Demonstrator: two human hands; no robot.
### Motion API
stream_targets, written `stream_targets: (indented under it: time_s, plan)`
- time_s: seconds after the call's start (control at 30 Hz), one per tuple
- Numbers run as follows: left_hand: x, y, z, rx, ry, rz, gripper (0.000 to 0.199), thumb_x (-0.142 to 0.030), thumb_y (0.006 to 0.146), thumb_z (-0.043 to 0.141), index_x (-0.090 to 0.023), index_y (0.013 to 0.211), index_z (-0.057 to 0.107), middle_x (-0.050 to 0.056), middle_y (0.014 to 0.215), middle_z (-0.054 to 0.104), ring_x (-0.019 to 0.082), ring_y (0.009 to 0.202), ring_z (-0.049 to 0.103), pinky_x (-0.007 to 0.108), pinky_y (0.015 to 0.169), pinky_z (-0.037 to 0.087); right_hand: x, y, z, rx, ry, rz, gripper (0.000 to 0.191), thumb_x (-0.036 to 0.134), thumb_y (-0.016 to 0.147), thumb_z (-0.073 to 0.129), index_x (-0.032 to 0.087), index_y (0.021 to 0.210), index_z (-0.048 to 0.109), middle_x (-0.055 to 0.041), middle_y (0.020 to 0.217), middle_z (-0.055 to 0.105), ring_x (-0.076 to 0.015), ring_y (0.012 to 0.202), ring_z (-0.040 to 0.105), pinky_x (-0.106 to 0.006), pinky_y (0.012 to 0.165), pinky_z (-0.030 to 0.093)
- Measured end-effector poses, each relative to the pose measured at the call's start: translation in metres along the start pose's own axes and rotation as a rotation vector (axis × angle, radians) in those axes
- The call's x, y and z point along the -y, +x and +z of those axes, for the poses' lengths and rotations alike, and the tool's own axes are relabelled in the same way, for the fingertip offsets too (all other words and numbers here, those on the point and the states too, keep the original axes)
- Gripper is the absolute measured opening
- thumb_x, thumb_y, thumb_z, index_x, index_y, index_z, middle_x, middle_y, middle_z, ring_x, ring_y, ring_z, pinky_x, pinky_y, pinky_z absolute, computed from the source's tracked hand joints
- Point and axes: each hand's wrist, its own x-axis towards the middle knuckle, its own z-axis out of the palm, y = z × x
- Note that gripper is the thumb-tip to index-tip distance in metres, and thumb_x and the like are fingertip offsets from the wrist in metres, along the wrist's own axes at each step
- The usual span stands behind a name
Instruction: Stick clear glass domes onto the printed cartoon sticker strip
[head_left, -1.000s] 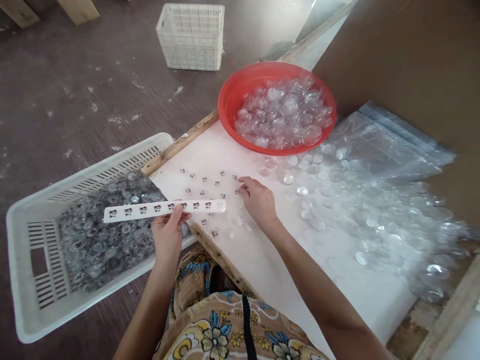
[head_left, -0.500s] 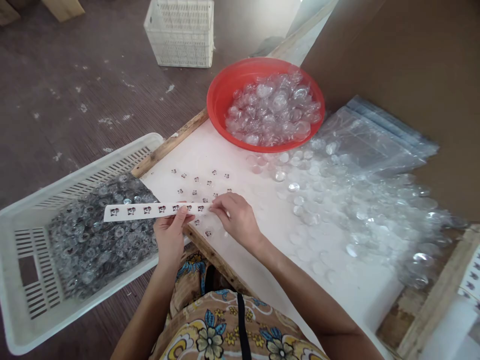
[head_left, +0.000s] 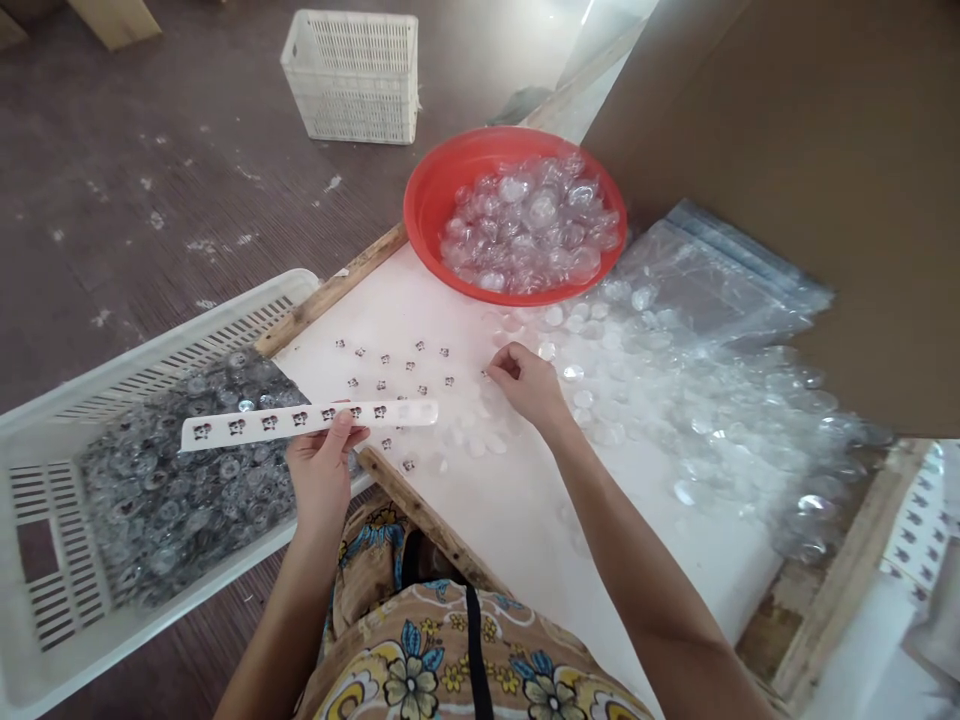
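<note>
My left hand (head_left: 322, 462) pinches a white sticker strip (head_left: 285, 420) printed with a row of small dark-and-red figures; its right end is bare of prints. Over the white tabletop, my right hand (head_left: 529, 388) is closed in a pinch on a small sticker (head_left: 486, 373), of which only a dark bit shows at the fingertips. Several matching stickers (head_left: 381, 385) lie spread on the table between the hands, some seemingly on clear discs. A few clear discs (head_left: 476, 435) rest just below my right hand.
A red basin (head_left: 420, 215) of clear domed pieces stands at the back. Loose clear discs (head_left: 697, 420) and plastic bags (head_left: 720, 270) cover the right side. At left is a white crate (head_left: 45, 640) of small clear parts. Wooden strips (head_left: 420, 515) edge the table. Another white basket (head_left: 360, 100) sits on the floor.
My right hand has moved off the strip's right end, rightward and up over the table, with a sticker at its fingertips. The strip's end is now exposed. The view has shifted slightly.
</note>
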Motion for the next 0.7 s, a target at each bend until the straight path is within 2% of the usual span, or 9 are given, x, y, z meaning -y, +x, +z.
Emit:
stream_targets:
  time_s: [0.2, 0.33, 0.47, 0.57, 0.63, 0.7]
  plan:
    - [0.001, -0.001, -0.002, -0.004, -0.008, -0.02, 0.027, -0.031, 0.06, 0.086, -0.017, 0.079, 0.073, 0.002, 0.076, 0.072, 0.012, 0.061, 0.065, 0.023, 0.059, 0.057, 0.0, 0.006, 0.016, 0.009, -0.186, -0.038, 0.003, 0.02, 0.077, 0.057, 0.022, 0.076, 0.06, 0.0006, 0.073, 0.063, -0.0154, 0.065, 0.056, -0.029, 0.065, 0.042]
    - [0.001, 0.0, 0.0, 0.003, -0.008, -0.029, 0.027, -0.031, 0.062, 0.086, -0.017, 0.082, 0.074, 0.002, 0.078, 0.072, 0.012, 0.062, 0.066, 0.022, 0.059, 0.057, -0.001, 0.01, 0.023, -0.053, -0.327, -0.087, 0.005, 0.019, 0.079, 0.059, 0.02, 0.078, 0.064, -0.0058, 0.09, 0.064, -0.0175, 0.071, 0.059, -0.031, 0.068, 0.045]
    - [0.002, -0.001, 0.004, 0.029, 0.017, -0.045, 0.026, -0.033, 0.062, 0.085, -0.017, 0.079, 0.073, 0.002, 0.074, 0.071, 0.012, 0.061, 0.065, 0.023, 0.059, 0.057, 0.004, 0.009, 0.022, -0.092, -0.302, -0.102, 0.014, 0.014, 0.082, 0.056, 0.02, 0.088, 0.067, -0.0063, 0.088, 0.068, -0.0213, 0.078, 0.063, -0.035, 0.073, 0.047]
    - [0.002, -0.005, 0.006, 0.042, 0.045, -0.031, 0.027, -0.035, 0.062, 0.086, -0.017, 0.077, 0.073, 0.002, 0.073, 0.071, 0.012, 0.059, 0.064, 0.024, 0.058, 0.057, 0.019, -0.005, 0.022, -0.114, -0.259, -0.177, 0.018, 0.013, 0.086, 0.054, 0.02, 0.095, 0.068, -0.0087, 0.094, 0.07, -0.0235, 0.085, 0.064, -0.037, 0.079, 0.048]
    - [0.003, -0.008, 0.008, 0.064, 0.068, -0.014, 0.027, -0.035, 0.063, 0.085, -0.016, 0.077, 0.073, 0.002, 0.074, 0.071, 0.012, 0.059, 0.064, 0.024, 0.059, 0.058, 0.033, -0.02, 0.026, -0.026, -0.146, -0.274, 0.014, 0.017, 0.087, 0.058, 0.02, 0.096, 0.069, -0.0078, 0.098, 0.07, -0.0212, 0.085, 0.064, -0.036, 0.081, 0.049]
    - [0.004, -0.011, 0.01, 0.098, 0.097, 0.009, 0.025, -0.035, 0.066, 0.084, -0.016, 0.08, 0.074, 0.003, 0.076, 0.072, 0.012, 0.061, 0.065, 0.025, 0.061, 0.058, 0.047, -0.036, 0.035, 0.124, -0.002, -0.377, 0.012, 0.021, 0.087, 0.063, 0.021, 0.097, 0.069, -0.005, 0.095, 0.071, -0.0179, 0.082, 0.064, -0.032, 0.079, 0.05]
